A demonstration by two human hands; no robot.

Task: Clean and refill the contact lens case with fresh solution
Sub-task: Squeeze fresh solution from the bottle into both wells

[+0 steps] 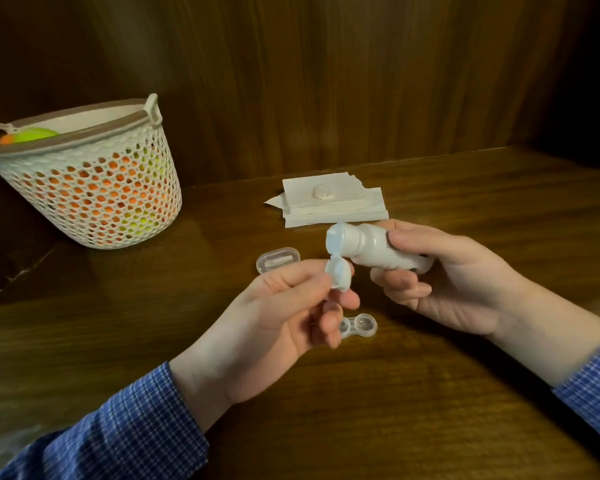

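Lens case (359, 326) partly hidden behind left hand (288, 317) fingers.

no readable text anywhere here: the white solution bottle (378, 249) shows no legible label, and the folded tissues (333, 202) and the basket (94, 188) carry no lettering.

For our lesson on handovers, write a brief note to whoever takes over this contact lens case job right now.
Right hand grips the white plastic solution bottle, held sideways. Left hand pinches its hinged flip cap, which is open. The clear twin-well lens case lies uncapped on the wooden table; one round white cap sits on the folded white tissues. No solution shows in the wells. Left: fill both wells, then cap them.
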